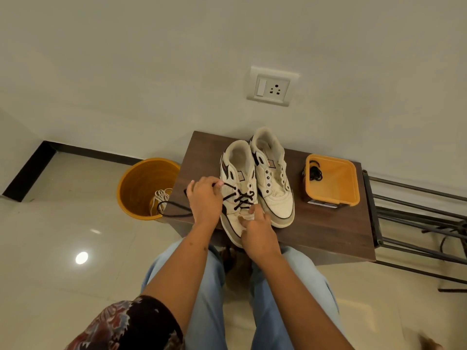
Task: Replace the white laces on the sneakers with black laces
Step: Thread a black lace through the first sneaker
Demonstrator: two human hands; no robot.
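Observation:
Two white sneakers stand side by side on a dark wooden table (pixel 328 231). The left sneaker (pixel 238 170) carries a black lace (pixel 241 198) crossed through its lower eyelets. My left hand (pixel 204 200) pinches one end of that lace at the sneaker's left side, and a loose loop of it hangs off the table edge. My right hand (pixel 257 228) grips the left sneaker's toe. The right sneaker (pixel 271 178) has bare eyelets. Another black lace (pixel 315 173) lies coiled in a yellow tray (pixel 333 184). White laces (pixel 160 197) lie in an orange bucket (pixel 141 183).
The bucket stands on the tiled floor left of the table. A metal rack (pixel 417 215) sits against the table's right side. A wall socket (pixel 271 88) is above the table. My knees in light blue trousers are under the table's near edge.

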